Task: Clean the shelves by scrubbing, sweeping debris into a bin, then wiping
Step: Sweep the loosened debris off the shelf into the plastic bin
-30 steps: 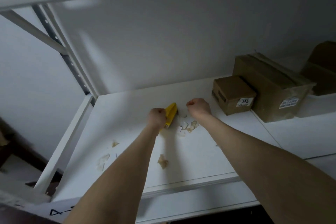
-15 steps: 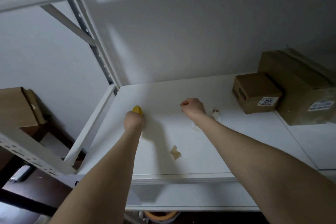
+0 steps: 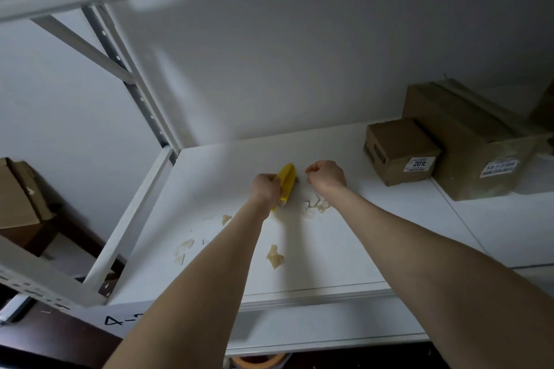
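Observation:
My left hand (image 3: 265,187) grips a yellow scrub brush (image 3: 286,181) and presses it on the white shelf (image 3: 353,237) near its middle. Just to the right, my right hand (image 3: 326,175) rests on the shelf as a closed fist; I cannot see anything in it. Beige paper scraps lie scattered: a cluster (image 3: 314,205) below my right wrist, one piece (image 3: 275,256) between my forearms, a small one (image 3: 226,219) and another patch (image 3: 183,250) left of my left arm.
A small cardboard box (image 3: 400,150) and a bigger box (image 3: 467,141) stand at the shelf's back right. A white upright post (image 3: 135,81) and side rail (image 3: 132,219) bound the left end. Another carton (image 3: 18,195) sits lower left. A round orange-rimmed object (image 3: 259,361) shows below the shelf.
My left hand has swept the brush back to the right, from the shelf's left part to beside my right fist. The view has shifted, and the scrap cluster shows again.

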